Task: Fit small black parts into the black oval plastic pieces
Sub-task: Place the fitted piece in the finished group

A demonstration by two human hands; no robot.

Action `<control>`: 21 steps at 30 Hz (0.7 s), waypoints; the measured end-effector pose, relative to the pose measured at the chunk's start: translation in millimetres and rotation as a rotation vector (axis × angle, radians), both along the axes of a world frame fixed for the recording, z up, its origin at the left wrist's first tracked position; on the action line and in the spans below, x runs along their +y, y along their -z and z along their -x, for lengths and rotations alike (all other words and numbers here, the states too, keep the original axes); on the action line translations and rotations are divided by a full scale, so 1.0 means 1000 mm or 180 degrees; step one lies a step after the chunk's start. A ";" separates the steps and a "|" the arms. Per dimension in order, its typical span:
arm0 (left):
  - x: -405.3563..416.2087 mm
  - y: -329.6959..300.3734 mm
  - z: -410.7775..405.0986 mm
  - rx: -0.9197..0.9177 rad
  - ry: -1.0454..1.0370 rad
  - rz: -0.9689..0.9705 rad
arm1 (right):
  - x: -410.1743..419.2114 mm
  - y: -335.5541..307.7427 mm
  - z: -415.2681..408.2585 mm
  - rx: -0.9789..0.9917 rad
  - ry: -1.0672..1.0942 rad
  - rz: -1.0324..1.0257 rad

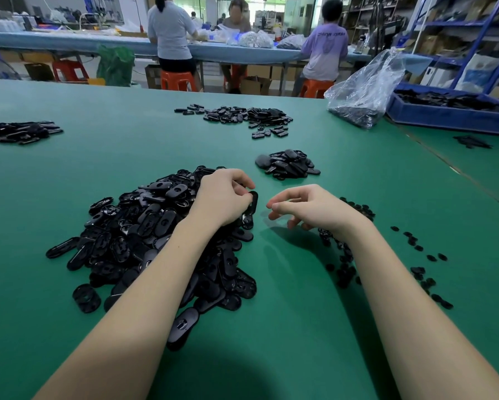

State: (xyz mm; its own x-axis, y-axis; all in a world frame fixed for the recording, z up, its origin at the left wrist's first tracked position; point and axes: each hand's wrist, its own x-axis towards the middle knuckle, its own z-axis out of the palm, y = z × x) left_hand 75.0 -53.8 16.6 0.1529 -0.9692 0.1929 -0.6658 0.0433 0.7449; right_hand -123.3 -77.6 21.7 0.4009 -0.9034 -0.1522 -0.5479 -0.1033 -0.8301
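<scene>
Item: black oval piece [249, 210], held in the left hand [222, 197]. It is gripped between curled fingers and thumb, stood nearly on end, its long axis running up and down with a slight lean, upper end toward the far edge of the surface [285, 327]. It is held above the right fringe of the large heap of oval pieces [156, 241].

Right hand [308, 206]: fingers are curled loosely, fingertips turned toward the held piece and kept just apart from it. Whether a small part is pinched there cannot be told.

Large heap: spread over the near-left middle of the surface, pieces lying at all angles, several strays at its left and near margins. The left forearm is laid across it.

Small black parts [415, 269]: scattered under and to the right of the right forearm, toward the right edge.

Small stack of oval pieces [288, 164]: beyond the hands, well apart from the heap.

Further piles: one [242, 116] near the far edge, one [17, 132] at the left edge.

Clear plastic bag [363, 90] and blue tray [450, 111]: at the far right corner.

Open green surface is seen between the hands, along the near edge, and across the far left.
</scene>
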 end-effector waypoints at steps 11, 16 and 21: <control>0.002 -0.006 0.011 0.1607 0.0904 -0.0438 | -0.005 -0.004 0.015 -0.0621 0.0336 0.0096; 0.003 -0.003 0.019 0.2515 0.1136 -0.0888 | -0.001 -0.018 0.021 -0.0488 0.0137 0.0485; 0.003 0.000 0.023 0.2265 0.0801 -0.0680 | 0.004 -0.035 0.026 0.0084 -0.0020 0.0506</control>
